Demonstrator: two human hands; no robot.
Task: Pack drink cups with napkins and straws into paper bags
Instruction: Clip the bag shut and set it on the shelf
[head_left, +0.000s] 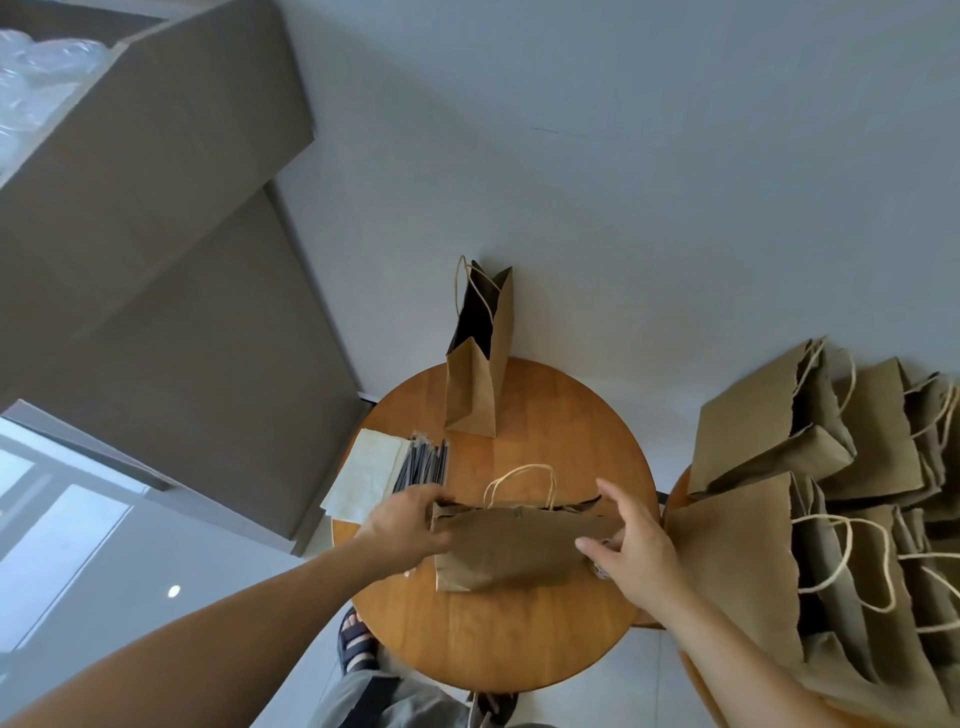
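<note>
A flat brown paper bag (514, 545) with twine handles sits near the middle of the round wooden table (519, 639). My left hand (410, 525) grips its left top edge. My right hand (628, 540) holds its right edge, thumb in front and fingers behind. A second paper bag (478, 384) stands open and upright at the table's far edge. White napkins (363, 475) lie in a stack at the table's left, with a bundle of dark wrapped straws (423, 465) beside them. No drink cups are on the table.
Several more paper bags (831, 519) stand crowded on a surface at the right. Tall cardboard boxes (171, 291) rise at the left, the top one holding clear plastic cups (36, 78). My sandalled foot (358, 644) shows below the table edge.
</note>
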